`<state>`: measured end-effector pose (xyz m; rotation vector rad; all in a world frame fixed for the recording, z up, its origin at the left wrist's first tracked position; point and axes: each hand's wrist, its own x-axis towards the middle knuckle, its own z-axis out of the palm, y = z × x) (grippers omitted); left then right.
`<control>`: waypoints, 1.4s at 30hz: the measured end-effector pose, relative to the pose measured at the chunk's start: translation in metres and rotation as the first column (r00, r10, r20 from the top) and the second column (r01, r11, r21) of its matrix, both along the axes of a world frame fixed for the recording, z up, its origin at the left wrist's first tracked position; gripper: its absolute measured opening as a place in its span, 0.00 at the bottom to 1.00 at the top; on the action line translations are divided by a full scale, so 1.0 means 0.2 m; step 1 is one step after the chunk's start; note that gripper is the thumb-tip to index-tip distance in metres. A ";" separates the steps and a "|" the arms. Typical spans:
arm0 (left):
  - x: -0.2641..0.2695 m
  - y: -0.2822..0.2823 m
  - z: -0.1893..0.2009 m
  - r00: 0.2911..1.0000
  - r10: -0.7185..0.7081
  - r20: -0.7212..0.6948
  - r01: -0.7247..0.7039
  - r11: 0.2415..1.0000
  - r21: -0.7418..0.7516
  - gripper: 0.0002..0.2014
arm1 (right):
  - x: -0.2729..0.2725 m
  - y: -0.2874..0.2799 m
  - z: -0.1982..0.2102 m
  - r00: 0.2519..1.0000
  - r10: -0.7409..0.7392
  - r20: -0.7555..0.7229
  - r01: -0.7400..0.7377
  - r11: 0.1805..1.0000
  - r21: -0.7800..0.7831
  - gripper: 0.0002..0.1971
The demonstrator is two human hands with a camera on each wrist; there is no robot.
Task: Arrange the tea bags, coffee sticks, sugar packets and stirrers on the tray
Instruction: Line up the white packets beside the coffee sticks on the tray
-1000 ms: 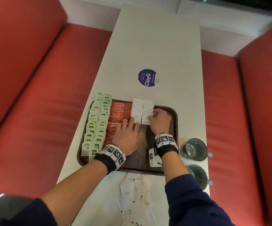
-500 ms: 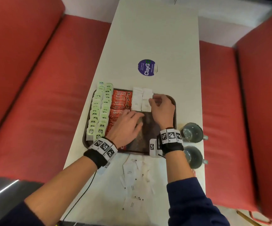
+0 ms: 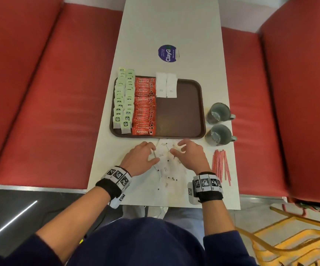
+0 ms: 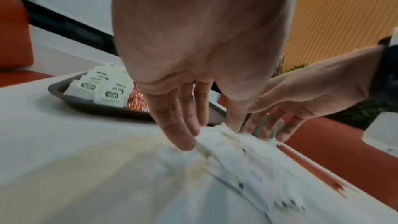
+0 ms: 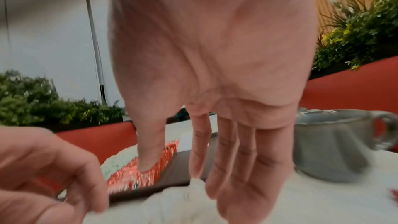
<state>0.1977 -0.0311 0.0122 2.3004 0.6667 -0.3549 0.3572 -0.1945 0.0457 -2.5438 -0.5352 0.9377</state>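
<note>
The brown tray holds two columns of green tea bags at its left, a column of orange coffee sticks beside them, and two white sugar packets at its far edge. Loose sugar packets lie in a pile on the table in front of the tray. My left hand and right hand are both over that pile, fingers fairly straight. The left fingertips touch the packets. The right hand hangs just above them. Red-and-white stirrers lie right of my right hand.
Two grey mugs stand on the table right of the tray, one close to my right hand. A round purple sticker lies beyond the tray. Red benches flank the narrow white table.
Both hands have left the two sugar packets on the tray and drawn back toward me to the loose pile in front of it. The right half of the tray now shows bare.
</note>
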 end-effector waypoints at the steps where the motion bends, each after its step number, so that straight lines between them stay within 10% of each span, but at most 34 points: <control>1: -0.01 -0.03 -0.03 1.000 -0.002 -0.015 0.002 1.000 0.013 0.25 | -0.04 -0.04 -0.03 1.000 -0.003 -0.023 0.002 0.998 -0.060 0.32; 8: 0.08 -0.15 -0.17 0.981 0.191 0.012 -0.190 0.980 -0.050 0.35 | -0.31 -0.14 -0.22 0.978 -0.197 -0.067 0.192 0.979 -0.071 0.54; 25: 0.09 -0.21 -0.12 0.936 0.351 0.018 -0.342 0.920 -0.191 0.20 | -0.34 -0.12 -0.24 0.965 -0.259 -0.041 0.262 0.943 0.207 0.17; 34: 0.01 -0.15 0.01 0.930 0.349 0.114 -0.305 0.907 -0.290 0.14 | -0.22 -0.25 -0.13 0.943 -0.334 -0.006 0.324 0.911 0.256 0.16; 42: -0.01 -0.11 0.07 0.812 0.583 -0.041 -0.443 0.569 -0.692 0.16 | -0.19 -0.28 0.07 0.894 -0.384 -0.230 0.446 0.713 0.542 0.12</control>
